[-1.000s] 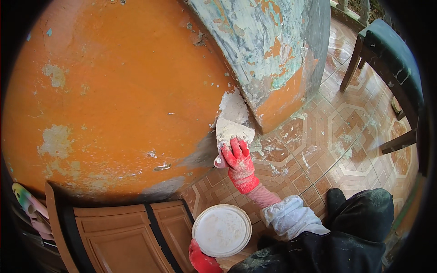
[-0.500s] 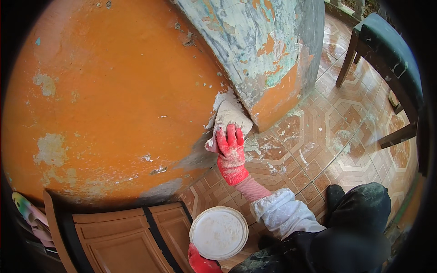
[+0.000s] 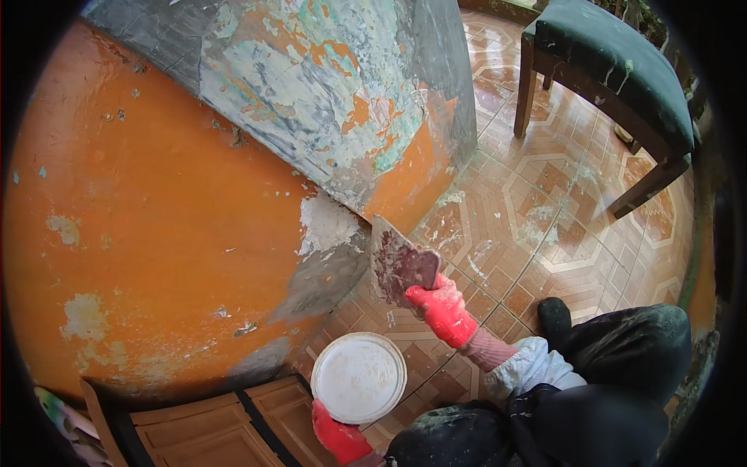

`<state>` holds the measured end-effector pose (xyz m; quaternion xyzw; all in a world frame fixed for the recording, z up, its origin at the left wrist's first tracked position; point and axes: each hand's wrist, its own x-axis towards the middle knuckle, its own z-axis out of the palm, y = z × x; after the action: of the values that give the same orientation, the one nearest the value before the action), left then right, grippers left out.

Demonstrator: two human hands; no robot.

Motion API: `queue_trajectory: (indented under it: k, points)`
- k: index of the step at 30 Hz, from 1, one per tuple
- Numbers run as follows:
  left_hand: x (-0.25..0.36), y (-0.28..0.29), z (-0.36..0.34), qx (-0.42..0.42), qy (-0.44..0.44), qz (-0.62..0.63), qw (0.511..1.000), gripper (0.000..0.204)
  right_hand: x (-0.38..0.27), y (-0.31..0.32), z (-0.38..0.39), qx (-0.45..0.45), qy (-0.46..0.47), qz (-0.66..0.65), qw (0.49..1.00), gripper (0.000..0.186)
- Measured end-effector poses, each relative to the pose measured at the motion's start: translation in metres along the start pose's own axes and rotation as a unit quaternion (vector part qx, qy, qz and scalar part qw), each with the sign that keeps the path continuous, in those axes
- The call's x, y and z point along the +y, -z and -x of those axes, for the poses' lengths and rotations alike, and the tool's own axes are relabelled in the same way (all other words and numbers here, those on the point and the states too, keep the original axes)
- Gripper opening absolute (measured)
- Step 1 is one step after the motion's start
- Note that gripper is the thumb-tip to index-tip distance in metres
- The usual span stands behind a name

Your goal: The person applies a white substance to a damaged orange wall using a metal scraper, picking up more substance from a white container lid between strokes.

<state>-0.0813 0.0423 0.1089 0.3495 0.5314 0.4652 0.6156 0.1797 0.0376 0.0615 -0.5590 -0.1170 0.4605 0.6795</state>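
My right hand, in a red, dust-stained glove, grips a wide flat putty spreader smeared with brownish residue. The spreader is tilted near the corner of the orange wall. To its left, a rough white putty patch covers the wall's lower corner, above a bare grey area. My left hand, also red-gloved, holds a round white plastic lid by its near edge. Pale residue marks the lid's face.
A peeling grey, white and green wall face meets the orange one at an edge. Brown panelled furniture stands at lower left. A dark-seated stool is at upper right. White splashes mark the tiled floor.
My right hand has drawn the spreader off the wall and turned it, so its other face shows. The putty patch is uncovered. My view has shifted; the left hand keeps the lid.
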Motion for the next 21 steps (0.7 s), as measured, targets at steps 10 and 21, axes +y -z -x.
queue_trajectory:
  k: [10, 21]
  points:
    - [0.003, -0.020, -0.034, 0.155, -0.059, -0.091, 0.982, 0.027, -0.023, 0.024, -0.004, -0.088, -0.042, -0.251, 0.963, 0.036]
    - [0.010, -0.052, -0.019, 0.276, -0.103, -0.027, 0.955, 0.029, -0.009, -0.002, 0.028, -0.140, 0.222, 0.195, 0.945, 0.045]
